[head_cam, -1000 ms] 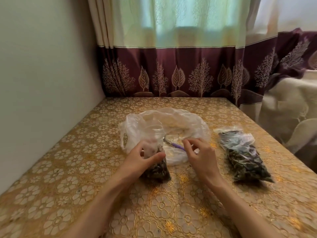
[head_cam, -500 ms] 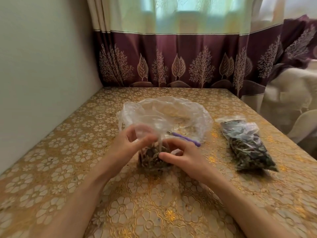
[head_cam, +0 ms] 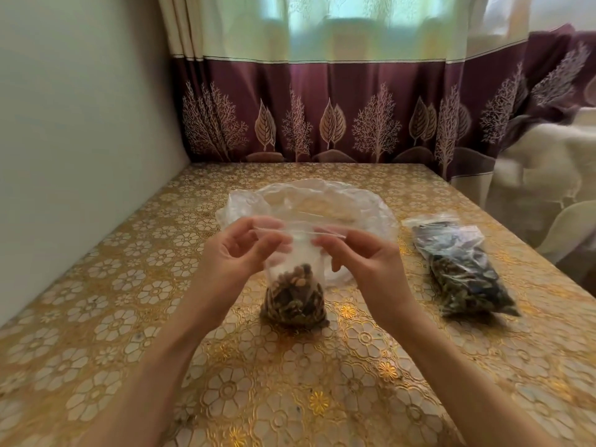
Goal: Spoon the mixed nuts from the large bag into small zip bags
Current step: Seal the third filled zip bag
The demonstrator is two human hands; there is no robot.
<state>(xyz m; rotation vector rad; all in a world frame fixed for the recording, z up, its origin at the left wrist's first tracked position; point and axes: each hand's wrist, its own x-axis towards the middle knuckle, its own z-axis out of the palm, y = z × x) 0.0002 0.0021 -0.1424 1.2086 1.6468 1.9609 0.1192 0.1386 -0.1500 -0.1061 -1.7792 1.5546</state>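
Here the small zip bag (head_cam: 295, 287) stands upright near the middle of the tabletop (head_cam: 96, 317), its long axis vertical, mouth pointing up and its bottom resting on the gold flowered cloth. Mixed nuts (head_cam: 292, 301) fill roughly its lower half in a dark, lumpy heap, with a few paler pieces showing on top; the upper half is clear film. The left hand (head_cam: 238, 253) pinches the left end of the bag's top strip between thumb and fingertips, the other fingers loosely curled. The right hand (head_cam: 358, 256) does the same at the right end, so the strip runs taut and nearly level between them. Whether the zip itself is pressed closed I cannot tell.

Just behind the small bag, toward the far edge, sits the large bag (head_cam: 309, 204), a crumpled translucent sack slumped wide with its mouth gaping upward; its contents are too hazy to make out. Toward the right edge, well apart from the hands, a filled zip bag (head_cam: 464, 269) lies flat, its long axis running from the far edge toward the near right corner, packed with dark nuts.
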